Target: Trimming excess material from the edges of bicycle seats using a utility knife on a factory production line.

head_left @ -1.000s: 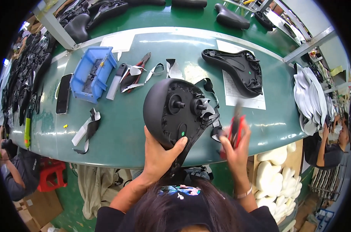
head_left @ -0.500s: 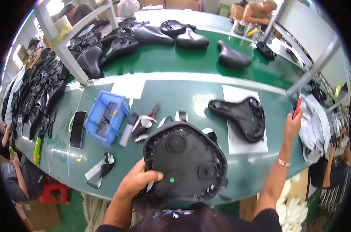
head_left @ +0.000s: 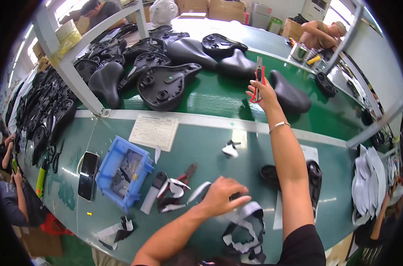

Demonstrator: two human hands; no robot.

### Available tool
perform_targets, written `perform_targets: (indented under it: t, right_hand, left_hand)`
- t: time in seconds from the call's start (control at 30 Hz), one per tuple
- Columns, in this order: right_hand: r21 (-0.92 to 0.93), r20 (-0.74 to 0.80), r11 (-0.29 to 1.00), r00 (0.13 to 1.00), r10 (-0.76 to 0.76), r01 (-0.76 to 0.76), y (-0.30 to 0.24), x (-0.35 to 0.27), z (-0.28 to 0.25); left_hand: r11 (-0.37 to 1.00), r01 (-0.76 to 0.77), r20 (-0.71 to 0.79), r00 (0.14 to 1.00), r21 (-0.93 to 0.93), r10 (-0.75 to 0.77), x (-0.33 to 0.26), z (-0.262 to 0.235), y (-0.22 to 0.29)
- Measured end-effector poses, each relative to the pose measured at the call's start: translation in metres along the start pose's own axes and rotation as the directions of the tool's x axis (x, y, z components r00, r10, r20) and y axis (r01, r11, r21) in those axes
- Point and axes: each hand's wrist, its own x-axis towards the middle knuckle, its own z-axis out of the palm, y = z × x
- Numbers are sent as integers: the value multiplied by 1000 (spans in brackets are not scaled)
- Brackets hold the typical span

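My right hand (head_left: 266, 94) reaches out over the far green bench, closed around a red utility knife (head_left: 259, 82) with its blade end pointing away. Low over the near table, my left hand (head_left: 223, 195) is empty, thumb and fingers apart. Beside and just in front of it lie black-and-white trimmed strips (head_left: 250, 224). A black bicycle saddle (head_left: 163, 88) rests underside up on the far bench, left of the knife. Another upturned saddle (head_left: 314, 177) sits on the near table at the right, partly hidden by my right forearm.
A blue bin (head_left: 141, 170) of scraps, a phone (head_left: 88, 175), red-handled pliers (head_left: 186, 174) and a paper sheet (head_left: 155, 131) lie at left. Many saddles (head_left: 46, 111) are heaped far left. Frame posts (head_left: 68, 66) rise between the benches. Grey-white covers (head_left: 370, 177) hang at right.
The saddle has left my left hand and now lies on the far bench. My right hand with the utility knife has swung left and farther away. My left hand is now over the strips.
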Motion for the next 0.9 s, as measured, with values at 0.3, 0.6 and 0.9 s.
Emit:
perform_targets:
  t: [0.3, 0.6, 0.9]
  right_hand:
    - [-44, -101, 991, 986, -129, 125, -6, 16, 28]
    - [-553, 833, -71, 549, -62, 830, -65, -346, 17]
    - [-688, 473, 597, 879, -63, 413, -15, -474, -46]
  left_hand:
    - [948, 148, -122, 974, -282, -189, 3, -2, -7]
    - [59, 151, 87, 799, -987, -595, -2, -36, -16]
    - [403, 469, 107, 745, -786, -659, -91, -75, 50]
